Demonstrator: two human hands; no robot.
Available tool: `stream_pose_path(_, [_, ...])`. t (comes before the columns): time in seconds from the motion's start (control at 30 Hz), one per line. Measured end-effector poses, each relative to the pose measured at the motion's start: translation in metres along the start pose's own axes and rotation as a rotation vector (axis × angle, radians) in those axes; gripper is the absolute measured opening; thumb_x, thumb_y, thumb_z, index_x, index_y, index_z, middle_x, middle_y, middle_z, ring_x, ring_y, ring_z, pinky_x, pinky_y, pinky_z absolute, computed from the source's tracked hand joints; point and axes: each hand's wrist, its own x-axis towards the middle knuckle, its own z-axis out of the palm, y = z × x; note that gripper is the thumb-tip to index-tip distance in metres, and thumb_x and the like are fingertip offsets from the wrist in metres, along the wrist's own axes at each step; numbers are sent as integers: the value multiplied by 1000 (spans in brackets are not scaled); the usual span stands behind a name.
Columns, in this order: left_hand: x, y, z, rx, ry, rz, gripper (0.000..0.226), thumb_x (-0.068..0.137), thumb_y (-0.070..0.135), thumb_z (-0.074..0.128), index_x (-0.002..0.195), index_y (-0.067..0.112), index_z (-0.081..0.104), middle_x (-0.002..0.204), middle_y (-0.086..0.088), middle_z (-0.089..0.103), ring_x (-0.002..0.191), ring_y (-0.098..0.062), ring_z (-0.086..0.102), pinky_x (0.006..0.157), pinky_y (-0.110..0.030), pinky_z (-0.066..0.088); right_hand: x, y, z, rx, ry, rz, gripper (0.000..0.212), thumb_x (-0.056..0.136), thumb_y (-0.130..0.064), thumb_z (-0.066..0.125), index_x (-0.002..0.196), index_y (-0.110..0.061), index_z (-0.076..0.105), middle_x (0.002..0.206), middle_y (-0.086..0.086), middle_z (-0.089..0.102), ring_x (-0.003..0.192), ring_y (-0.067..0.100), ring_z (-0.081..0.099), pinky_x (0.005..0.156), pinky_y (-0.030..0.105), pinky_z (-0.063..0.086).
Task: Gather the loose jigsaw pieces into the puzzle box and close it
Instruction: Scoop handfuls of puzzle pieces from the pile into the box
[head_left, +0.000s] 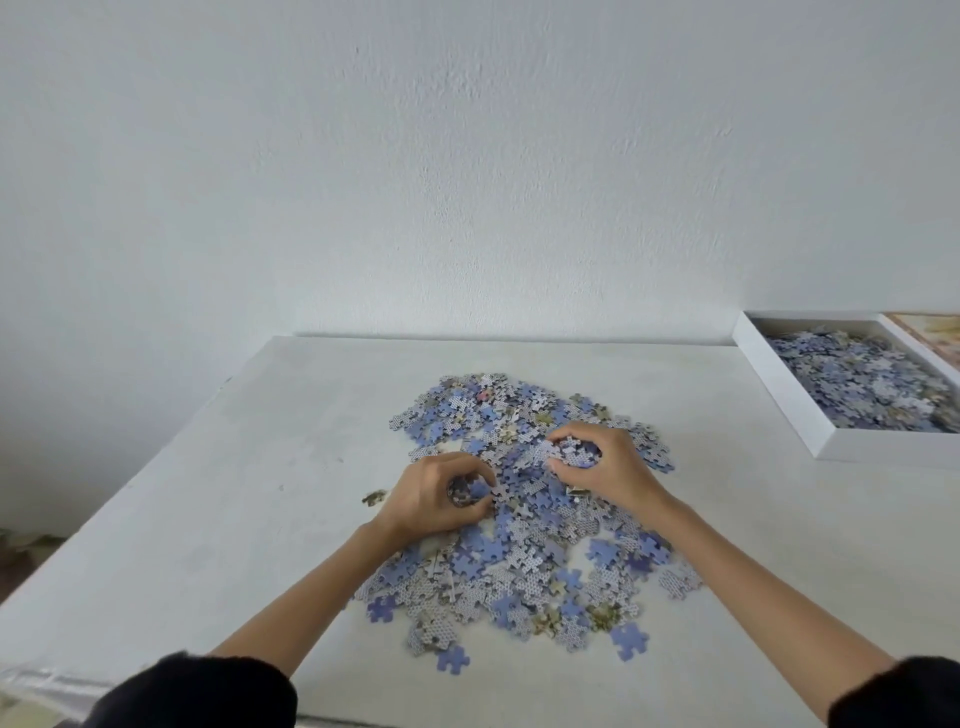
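Note:
A wide pile of blue and grey jigsaw pieces (524, 561) lies spread across the middle of the white table (208, 493). My left hand (431, 499) rests in the pile's left part, its fingers curled round a small clump of pieces. My right hand (602, 465) sits in the pile's upper right, fingers curled over another bunch of pieces. The open white puzzle box (779, 395) stands at the far right of the table, with many pieces inside it. One stray piece (374, 498) lies alone, left of my left hand.
A flat piece with a printed picture, perhaps the box lid (935, 338), leans beyond the box at the right edge of view. A white wall rises right behind the table. The table's left edge drops off to the floor.

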Motion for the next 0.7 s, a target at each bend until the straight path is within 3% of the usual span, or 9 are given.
stream_pose_path(0.13, [8,8,1,-85,74,1,12,80,35,61,87,27,66,76,7,66,63,-9,62,52,-28,53,10,-8,-10,55,-4,-64,33,79,-11,69,107,-26,61,111,-18,58,104,-20,49,92,0,32])
stream_pose_path(0.27, [24,28,1,-172,121,33,9,77,33,62,81,28,68,69,16,60,55,-10,56,47,-26,49,18,-12,-25,70,9,-93,33,79,-14,69,105,-33,60,111,-16,60,106,-15,50,96,4,33])
stream_pose_path(0.43, [46,52,0,-225,116,84,12,77,33,64,80,24,70,69,16,60,54,-15,55,46,-29,47,20,-10,-51,75,53,-99,28,79,-13,69,105,-21,63,103,-17,61,99,-17,52,89,2,35])
stream_pose_path(0.57, [66,71,3,-220,101,124,13,77,32,64,79,21,71,68,16,59,52,-11,52,46,-21,43,18,-4,-79,82,95,-94,26,79,-17,70,104,-25,64,103,-18,63,101,-11,55,91,8,38])
stream_pose_path(0.7, [90,92,9,-200,105,176,11,76,32,64,79,24,71,69,20,58,50,-8,51,45,-23,43,14,3,-109,85,136,-103,25,79,-14,70,101,-25,63,99,-18,63,95,-12,56,85,7,40])
